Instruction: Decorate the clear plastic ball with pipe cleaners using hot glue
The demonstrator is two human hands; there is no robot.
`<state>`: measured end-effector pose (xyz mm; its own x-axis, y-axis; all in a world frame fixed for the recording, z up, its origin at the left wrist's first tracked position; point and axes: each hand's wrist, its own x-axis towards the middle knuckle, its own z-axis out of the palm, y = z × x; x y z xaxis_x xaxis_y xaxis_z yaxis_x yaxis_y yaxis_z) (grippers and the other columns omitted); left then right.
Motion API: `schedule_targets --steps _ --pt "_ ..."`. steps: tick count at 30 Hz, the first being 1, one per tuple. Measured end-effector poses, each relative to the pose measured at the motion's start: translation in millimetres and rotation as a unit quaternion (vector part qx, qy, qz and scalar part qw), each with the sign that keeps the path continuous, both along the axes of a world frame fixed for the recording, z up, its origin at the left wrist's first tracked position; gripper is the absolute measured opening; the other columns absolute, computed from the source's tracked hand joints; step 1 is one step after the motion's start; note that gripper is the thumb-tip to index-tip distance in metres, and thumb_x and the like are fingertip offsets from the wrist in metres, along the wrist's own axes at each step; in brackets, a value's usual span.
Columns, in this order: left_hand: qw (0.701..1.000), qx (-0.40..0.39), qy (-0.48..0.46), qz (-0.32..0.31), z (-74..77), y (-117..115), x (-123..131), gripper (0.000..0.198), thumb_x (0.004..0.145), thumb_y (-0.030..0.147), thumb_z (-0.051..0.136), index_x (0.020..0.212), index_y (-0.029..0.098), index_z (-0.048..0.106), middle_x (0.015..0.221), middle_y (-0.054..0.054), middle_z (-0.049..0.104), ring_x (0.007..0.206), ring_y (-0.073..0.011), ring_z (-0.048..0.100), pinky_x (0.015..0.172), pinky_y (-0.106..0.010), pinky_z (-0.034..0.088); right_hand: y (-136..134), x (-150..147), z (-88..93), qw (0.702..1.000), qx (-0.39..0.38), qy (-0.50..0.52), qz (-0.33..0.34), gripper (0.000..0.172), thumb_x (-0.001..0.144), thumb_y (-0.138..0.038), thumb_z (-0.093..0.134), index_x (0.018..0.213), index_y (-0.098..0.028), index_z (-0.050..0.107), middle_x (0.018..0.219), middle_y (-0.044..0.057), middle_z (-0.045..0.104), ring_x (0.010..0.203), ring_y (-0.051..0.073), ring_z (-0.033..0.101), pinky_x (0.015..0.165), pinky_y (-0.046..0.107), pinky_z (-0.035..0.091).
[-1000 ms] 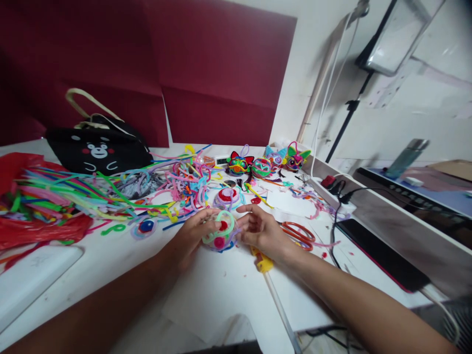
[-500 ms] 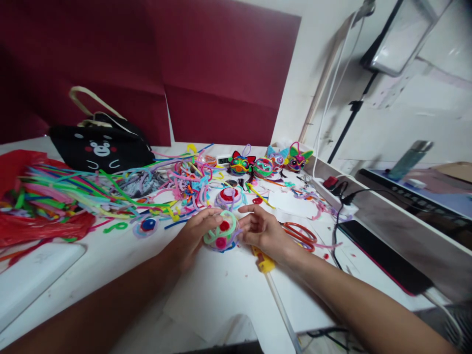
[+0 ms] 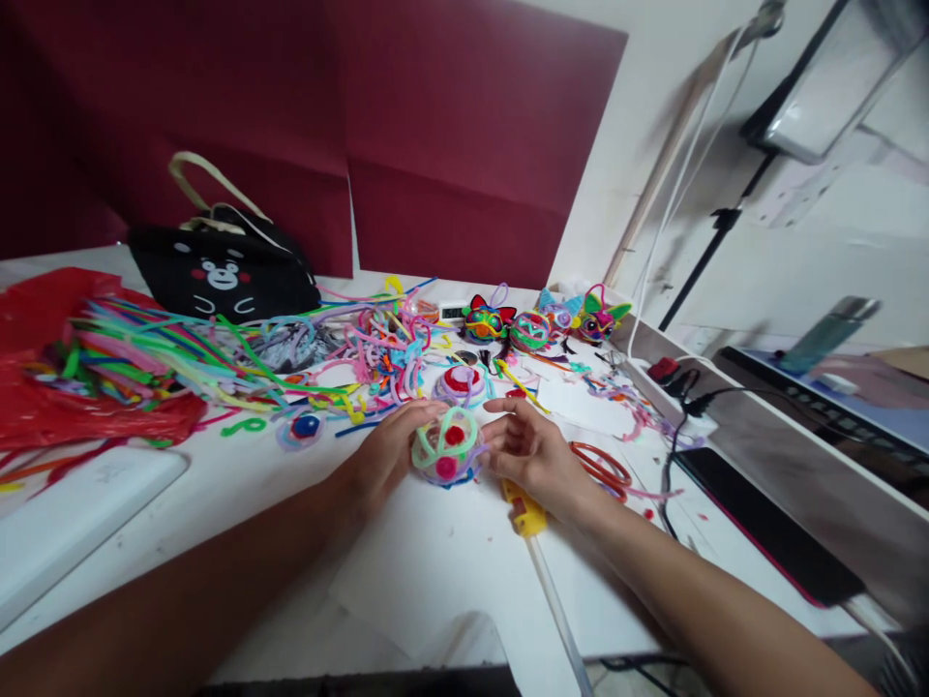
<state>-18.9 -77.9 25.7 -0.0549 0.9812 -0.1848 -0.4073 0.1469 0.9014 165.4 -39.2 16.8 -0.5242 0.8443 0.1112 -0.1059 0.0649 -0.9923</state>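
Note:
A clear ball [image 3: 430,474] carries looped pale green and lilac pipe cleaners and red round patches. My left hand [image 3: 392,447] is closed around its left side, the fingers partly hidden behind it. At the ball's right side, the bent fingers of my right hand [image 3: 533,450] meet a lilac pipe cleaner [image 3: 479,451], with the index finger held apart above. Under the right wrist lies a yellow glue gun [image 3: 525,513]. Orange-handled scissors [image 3: 610,471] rest just right of that hand. Behind the held ball sits another decorated ball [image 3: 463,382] with a red patch.
Loose pipe cleaners spill from a red plastic bag [image 3: 44,407] on the left, before a black bag [image 3: 224,276]. Finished animal-like balls [image 3: 486,319] stand at the back. A phone [image 3: 769,523] and a power strip [image 3: 672,392] with cables are on the right.
The camera view has shifted, so the scene sits a little further right. The ball remains between my hands, its green loops showing slightly differently.

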Motion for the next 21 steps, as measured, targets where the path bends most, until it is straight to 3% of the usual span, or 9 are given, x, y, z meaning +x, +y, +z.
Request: schedule_targets --steps 9,14,21 --pt "1.0 0.004 -0.021 0.009 5.1 -4.5 -1.2 0.035 0.072 0.038 0.069 0.1 0.017 0.062 0.087 -0.004 0.07 0.079 -0.0203 0.065 0.072 -0.031 0.049 -3.3 1.8 7.7 1.0 -0.005 0.0 -0.003 0.053 0.062 -0.013 0.073 0.108 -0.023 0.049 0.089 0.0 0.062 0.071 0.013 0.061 0.057 0.023 0.047" --pt "0.999 0.039 -0.009 -0.018 8.4 -5.3 -2.7 0.036 0.073 0.033 0.07 0.105 0.02 0.059 0.088 -0.003 0.068 0.079 -0.0196 0.065 0.07 -0.03 0.05 0.0 3.3 9.6 0.999 -0.031 0.026 -0.009 0.054 0.061 -0.012 0.076 0.107 -0.023 0.05 0.087 0.0 0.064 0.071 0.012 0.061 0.057 0.022 0.048" --pt "0.985 0.136 0.099 -0.028 2.9 -3.5 -8.4 0.062 0.061 0.032 0.082 0.117 0.024 0.057 0.119 -0.008 0.059 0.117 -0.0281 0.056 0.09 -0.033 0.048 3.7 6.3 13.2 0.998 -0.046 0.035 -0.027 0.055 0.06 -0.016 0.081 0.106 -0.022 0.052 0.084 -0.002 0.064 0.068 0.011 0.061 0.058 0.022 0.048"
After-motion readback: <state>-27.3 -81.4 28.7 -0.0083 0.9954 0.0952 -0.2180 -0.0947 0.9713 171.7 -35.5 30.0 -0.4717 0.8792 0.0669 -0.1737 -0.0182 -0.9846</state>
